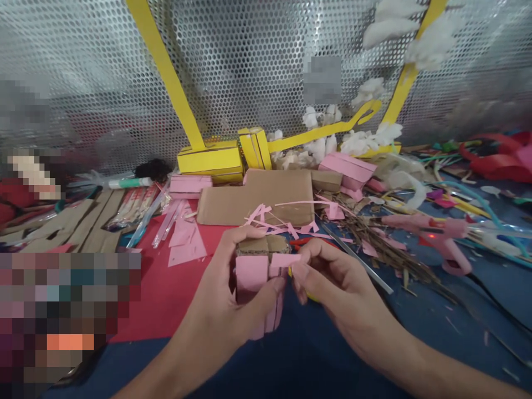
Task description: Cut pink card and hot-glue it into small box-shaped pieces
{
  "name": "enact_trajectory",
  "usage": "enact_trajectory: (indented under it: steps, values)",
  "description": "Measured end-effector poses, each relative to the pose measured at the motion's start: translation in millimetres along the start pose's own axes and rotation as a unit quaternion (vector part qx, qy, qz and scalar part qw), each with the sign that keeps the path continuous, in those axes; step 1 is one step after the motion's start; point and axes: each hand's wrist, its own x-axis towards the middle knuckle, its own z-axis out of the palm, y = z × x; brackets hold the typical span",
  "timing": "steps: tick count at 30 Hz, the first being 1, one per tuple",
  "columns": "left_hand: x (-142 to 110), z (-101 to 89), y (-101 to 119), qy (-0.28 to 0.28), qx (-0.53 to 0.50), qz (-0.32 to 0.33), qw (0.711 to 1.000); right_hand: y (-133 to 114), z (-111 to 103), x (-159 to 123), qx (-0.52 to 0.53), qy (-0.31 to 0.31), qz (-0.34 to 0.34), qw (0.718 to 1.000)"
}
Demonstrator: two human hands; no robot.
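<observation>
My left hand (233, 299) is wrapped round a small cardboard box (252, 271) partly covered in pink paper. Bare brown cardboard shows along the box's top edge. Between the thumb and fingers of my right hand (328, 274) is the end of a pink paper strip (286, 260), which lies against the box's right side. Just behind my right fingers, scissors (313, 241) with red and yellow parts are partly hidden. Thin pink paper scraps (266, 213) lie beyond the box, over a flat piece of brown cardboard (278, 194).
A pink glue gun (446, 235) with a lit red light lies at right, its black cable trailing. Red paper (153, 299) covers the left. Yellow boxes (210, 160) and white fluff (361, 141) stand before a perforated metal panel (249, 66). Twigs (386, 244) lie right of centre.
</observation>
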Motion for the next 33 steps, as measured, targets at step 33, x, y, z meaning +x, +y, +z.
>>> enact_trajectory:
  steps: [33]
  values:
    - [-5.5,2.8,-0.4,0.071,0.076,0.074,0.992,-9.8,6.7,-6.6,-0.053,-0.031,-0.024,0.998]
